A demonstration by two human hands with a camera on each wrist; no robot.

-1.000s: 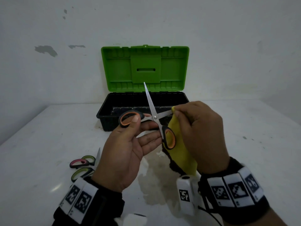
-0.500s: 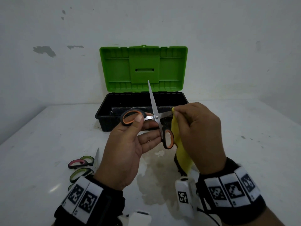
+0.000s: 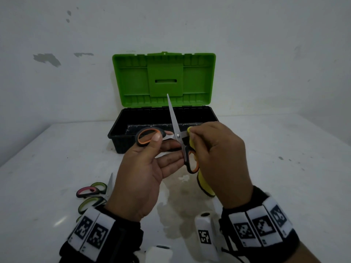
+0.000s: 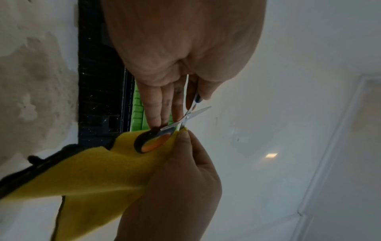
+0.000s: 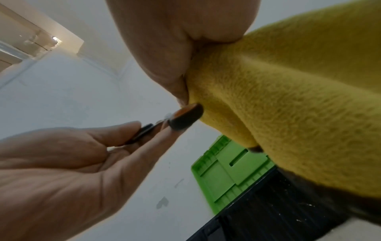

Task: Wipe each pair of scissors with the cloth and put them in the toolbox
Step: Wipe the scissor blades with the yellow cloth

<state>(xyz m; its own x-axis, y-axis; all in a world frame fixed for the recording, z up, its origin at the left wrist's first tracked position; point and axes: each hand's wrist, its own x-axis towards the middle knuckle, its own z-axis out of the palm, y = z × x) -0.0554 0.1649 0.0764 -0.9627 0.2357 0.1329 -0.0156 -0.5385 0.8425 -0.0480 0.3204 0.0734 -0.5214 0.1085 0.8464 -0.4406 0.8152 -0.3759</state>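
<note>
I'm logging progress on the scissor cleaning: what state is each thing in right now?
Orange-handled scissors: blades open, held in the air.
Yellow cloth: pinched onto one blade.
Toolbox: lid up.
Scissors on the table: lying by the left wrist, not in the toolbox.
Left hand: pinching one handle loop.
Right hand: gripping the cloth.

Toolbox (image 3: 121, 141) mouth open; spare scissors (image 3: 91, 194) front-left.
</note>
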